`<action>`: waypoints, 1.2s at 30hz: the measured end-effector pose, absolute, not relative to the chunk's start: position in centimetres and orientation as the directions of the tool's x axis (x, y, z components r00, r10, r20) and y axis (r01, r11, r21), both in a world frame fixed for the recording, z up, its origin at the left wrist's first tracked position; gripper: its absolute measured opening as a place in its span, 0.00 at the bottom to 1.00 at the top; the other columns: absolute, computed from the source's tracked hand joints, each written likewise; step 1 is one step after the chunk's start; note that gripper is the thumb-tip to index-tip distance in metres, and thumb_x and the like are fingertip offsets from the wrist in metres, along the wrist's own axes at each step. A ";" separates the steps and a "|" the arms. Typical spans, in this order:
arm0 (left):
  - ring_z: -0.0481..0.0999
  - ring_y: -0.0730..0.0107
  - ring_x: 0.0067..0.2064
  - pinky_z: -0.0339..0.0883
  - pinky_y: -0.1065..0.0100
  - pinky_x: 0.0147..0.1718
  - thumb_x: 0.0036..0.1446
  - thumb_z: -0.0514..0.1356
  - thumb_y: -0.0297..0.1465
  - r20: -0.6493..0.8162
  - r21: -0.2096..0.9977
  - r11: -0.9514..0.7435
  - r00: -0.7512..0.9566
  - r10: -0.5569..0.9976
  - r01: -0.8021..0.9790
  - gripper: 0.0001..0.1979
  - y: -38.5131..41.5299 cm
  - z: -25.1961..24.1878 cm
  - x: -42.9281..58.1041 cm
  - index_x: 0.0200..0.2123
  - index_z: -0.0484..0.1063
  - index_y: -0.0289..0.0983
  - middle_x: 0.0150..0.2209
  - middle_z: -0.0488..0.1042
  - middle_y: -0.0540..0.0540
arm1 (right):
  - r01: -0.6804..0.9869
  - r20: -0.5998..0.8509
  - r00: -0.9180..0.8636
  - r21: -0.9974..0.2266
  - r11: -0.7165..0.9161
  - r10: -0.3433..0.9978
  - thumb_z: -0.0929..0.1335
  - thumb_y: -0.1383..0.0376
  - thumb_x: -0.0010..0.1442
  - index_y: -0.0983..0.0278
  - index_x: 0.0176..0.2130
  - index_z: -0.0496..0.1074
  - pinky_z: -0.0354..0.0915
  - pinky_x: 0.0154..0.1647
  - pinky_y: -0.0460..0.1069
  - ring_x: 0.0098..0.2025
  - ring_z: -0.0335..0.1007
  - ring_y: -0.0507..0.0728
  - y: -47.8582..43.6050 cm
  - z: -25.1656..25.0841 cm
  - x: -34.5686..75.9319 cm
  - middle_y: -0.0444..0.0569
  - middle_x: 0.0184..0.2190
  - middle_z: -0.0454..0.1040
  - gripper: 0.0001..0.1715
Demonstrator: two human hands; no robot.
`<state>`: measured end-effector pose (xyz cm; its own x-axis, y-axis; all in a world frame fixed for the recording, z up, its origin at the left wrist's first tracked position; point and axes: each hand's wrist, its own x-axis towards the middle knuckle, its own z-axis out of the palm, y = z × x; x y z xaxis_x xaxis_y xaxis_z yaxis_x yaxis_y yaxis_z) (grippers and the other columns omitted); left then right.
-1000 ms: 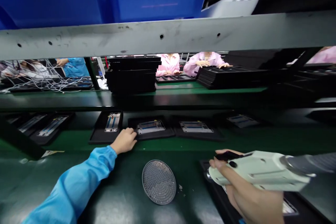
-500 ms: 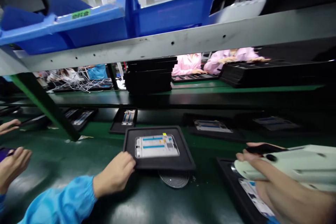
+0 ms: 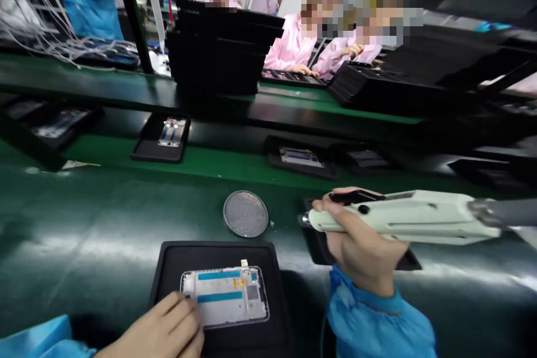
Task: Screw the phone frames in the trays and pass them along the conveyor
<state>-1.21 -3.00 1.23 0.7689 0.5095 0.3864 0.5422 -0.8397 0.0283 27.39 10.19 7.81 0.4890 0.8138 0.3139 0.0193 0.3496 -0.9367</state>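
A silver phone frame [image 3: 226, 296] with two blue strips and a small yellow-green tab lies in a black tray [image 3: 218, 251] in front of me. My left hand [image 3: 174, 327] is at the frame's left edge, fingers bent together over it; the thumb is hidden. To the right, my right hand [image 3: 361, 240] is wrapped round a pale green electric screwdriver [image 3: 419, 215], its tip pointing left. Under that hand shows part of another black tray [image 3: 319, 246]. Beyond the near tray sits a round grey dish [image 3: 245, 213] with a dotted surface.
Further trays with phone frames, such as one tray [image 3: 157, 142], stand along the back of the green bench [image 3: 104, 207]. Behind are a shelf edge [image 3: 201, 103], a stack of black trays [image 3: 218, 50] and white cables [image 3: 84, 47]. Co-workers in pink sit beyond.
The tray with the phone frame has come nearer me, uncovering the round dish. My left hand has gone from the tray's edge to the phone frame. The view has tilted down.
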 end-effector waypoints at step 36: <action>0.74 0.48 0.53 0.60 0.52 0.56 0.63 0.54 0.46 0.296 0.233 -0.847 0.795 0.530 0.478 0.26 1.0 -1.2 0.9 0.50 0.74 0.30 0.51 0.76 0.32 | -0.068 0.166 0.109 -0.982 0.174 0.980 0.71 0.69 0.50 0.58 0.35 0.75 0.67 0.32 0.54 0.29 0.67 0.54 11.4 2.7 19.6 0.44 0.26 0.70 0.09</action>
